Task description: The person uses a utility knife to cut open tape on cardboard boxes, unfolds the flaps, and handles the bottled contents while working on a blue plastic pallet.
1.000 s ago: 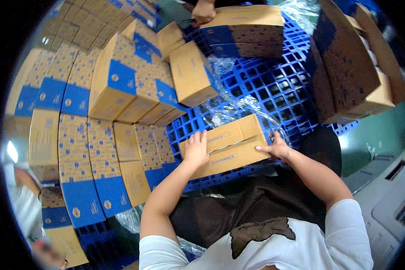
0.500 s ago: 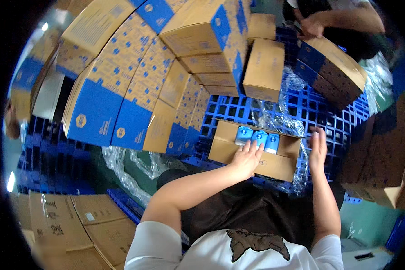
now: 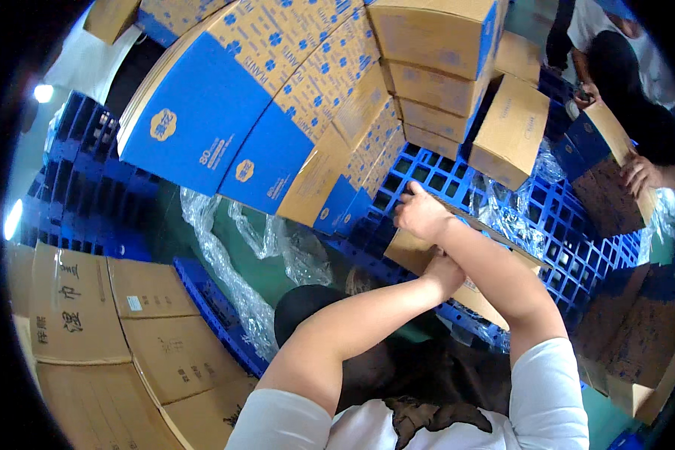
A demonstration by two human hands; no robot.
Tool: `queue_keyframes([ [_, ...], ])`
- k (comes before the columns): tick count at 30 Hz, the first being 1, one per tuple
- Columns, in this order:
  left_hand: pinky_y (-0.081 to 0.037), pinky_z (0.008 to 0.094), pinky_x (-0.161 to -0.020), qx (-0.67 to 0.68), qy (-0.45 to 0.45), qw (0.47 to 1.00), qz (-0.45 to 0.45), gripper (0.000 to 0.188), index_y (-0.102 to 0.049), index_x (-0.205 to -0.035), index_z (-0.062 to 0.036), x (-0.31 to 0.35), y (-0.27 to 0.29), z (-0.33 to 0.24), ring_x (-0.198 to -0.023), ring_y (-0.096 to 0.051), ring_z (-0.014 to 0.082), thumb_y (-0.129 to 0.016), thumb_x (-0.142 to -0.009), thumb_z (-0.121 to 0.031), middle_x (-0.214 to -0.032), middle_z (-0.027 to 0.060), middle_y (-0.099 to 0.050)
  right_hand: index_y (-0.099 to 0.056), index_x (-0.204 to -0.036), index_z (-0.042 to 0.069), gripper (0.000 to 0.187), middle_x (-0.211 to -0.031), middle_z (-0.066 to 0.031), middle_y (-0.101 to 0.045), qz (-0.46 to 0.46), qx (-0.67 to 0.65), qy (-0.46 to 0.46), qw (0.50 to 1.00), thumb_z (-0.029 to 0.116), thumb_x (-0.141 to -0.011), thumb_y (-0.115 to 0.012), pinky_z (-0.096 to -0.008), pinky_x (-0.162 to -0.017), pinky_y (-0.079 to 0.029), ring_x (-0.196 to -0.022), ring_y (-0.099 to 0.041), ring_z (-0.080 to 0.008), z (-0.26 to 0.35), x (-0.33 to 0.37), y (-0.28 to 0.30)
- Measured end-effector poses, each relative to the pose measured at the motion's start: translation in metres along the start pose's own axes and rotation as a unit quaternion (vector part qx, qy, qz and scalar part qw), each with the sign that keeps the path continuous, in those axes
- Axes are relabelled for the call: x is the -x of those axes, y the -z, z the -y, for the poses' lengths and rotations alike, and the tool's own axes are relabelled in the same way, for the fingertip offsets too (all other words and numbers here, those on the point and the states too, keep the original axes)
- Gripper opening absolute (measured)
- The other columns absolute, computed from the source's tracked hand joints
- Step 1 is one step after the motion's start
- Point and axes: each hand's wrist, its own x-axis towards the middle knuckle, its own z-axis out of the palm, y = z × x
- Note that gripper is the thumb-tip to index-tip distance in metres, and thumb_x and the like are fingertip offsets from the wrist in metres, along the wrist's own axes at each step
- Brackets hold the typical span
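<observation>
In front of me on the blue slatted pallet (image 3: 420, 161) stands a small cardboard carton (image 3: 406, 251), mostly covered by my arms. Blue shows inside it beside my right wrist, where the packs are largely hidden. My right hand (image 3: 421, 215) is over the carton's far left side, one finger stretched out and the others partly bent, with nothing visible in it. My right forearm crosses above my left hand (image 3: 445, 272), which is at the carton's near side. That hand's fingers are hidden, so its hold cannot be made out.
Tall blue-and-tan cartons (image 3: 202, 142) are stacked on the left and ahead. Crumpled clear wrap (image 3: 517, 225) lies on the pallet. An open brown carton (image 3: 637, 322) stands at right. A co-worker's hand (image 3: 639, 174) holds another carton (image 3: 607, 172). Plain cartons (image 3: 157, 285) sit lower left.
My right hand has swung left across the carton, crossing over my left arm. My left hand has left the tops of the blue packs for the near side. The view has shifted left.
</observation>
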Motion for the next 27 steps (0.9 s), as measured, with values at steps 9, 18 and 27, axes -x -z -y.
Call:
queue_keyframes([
  [9,-0.039,0.0357,-0.092,0.486,0.177,0.854,-0.046,0.032,-0.045,-0.123,-0.0066,-0.012,0.01,0.0,-0.113,-0.047,0.0227,-0.046,-0.092,-0.014,-0.124,0.0075,-0.049,-0.066,-0.086,0.021,0.015,-0.093,0.003,-0.062,0.029,0.026,0.041,0.998,0.022,-0.077,-0.054,-0.0414,-0.092,-0.031,-0.101,-0.051,-0.0169,0.002,-0.012,-0.004],
  [18,-0.037,0.036,-0.09,0.019,0.009,0.973,-0.231,0.019,-0.057,-0.098,-0.0092,-0.001,-0.041,-0.016,-0.104,-0.049,0.0253,-0.048,-0.082,-0.014,-0.106,0.0107,-0.055,-0.065,-0.102,0.017,0.025,-0.103,0.001,-0.061,0.041,0.094,0.012,0.995,0.019,-0.083,-0.048,-0.0451,-0.109,-0.015,-0.112,-0.046,-0.019,0.025,0.001,-0.024],
  [27,-0.045,0.031,-0.06,-0.031,-0.096,0.988,-0.115,0.011,-0.059,-0.07,-0.0087,0.04,0.044,-0.011,-0.074,-0.057,0.0199,-0.055,-0.07,-0.019,-0.071,0.0052,-0.059,-0.053,-0.089,0.006,0.034,-0.086,-0.0114,-0.052,-0.264,-0.176,-0.233,0.919,0.023,-0.064,-0.07,-0.0427,-0.077,-0.042,-0.085,-0.052,-0.0299,-0.001,0.063,0.051],
])
